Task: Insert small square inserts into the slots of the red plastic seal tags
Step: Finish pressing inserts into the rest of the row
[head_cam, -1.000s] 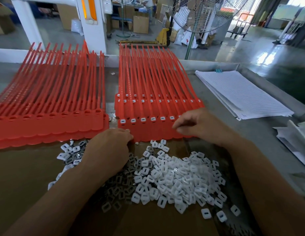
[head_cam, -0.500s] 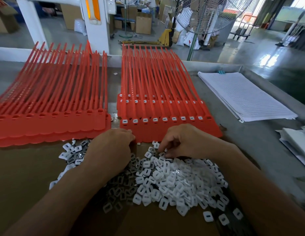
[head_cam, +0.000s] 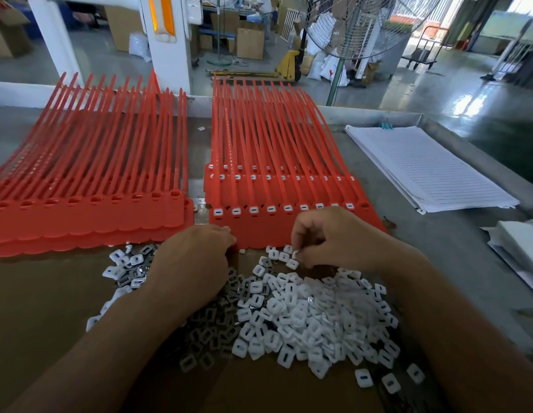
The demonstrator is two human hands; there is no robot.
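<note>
Two hands: left hand (head_cam: 193, 263) lay knuckles-up, covering part of the heap, its curled fingers' hold hidden; right hand (head_cam: 333, 239) pinched a small white square plastic insert (head_cam: 296, 253).
Heap: pile of white inserts (head_cam: 307, 320) just below the fingertips.
Filled row: red plastic seal tags (head_cam: 274, 189) just beyond the fingertips.
Unfilled row: empty-slotted red tags (head_cam: 89, 180) left of the left fingers.
Paper: lined white paper sheets (head_cam: 423, 165) well to the right.

The right hand (head_cam: 333, 239) has come off the red plastic seal tags (head_cam: 259, 231) down to the small white square inserts (head_cam: 307, 317) (fingertips pinching one at the heap's far edge).

Bare left grip (head_cam: 193, 263), bare right grip (head_cam: 333, 236)
</note>
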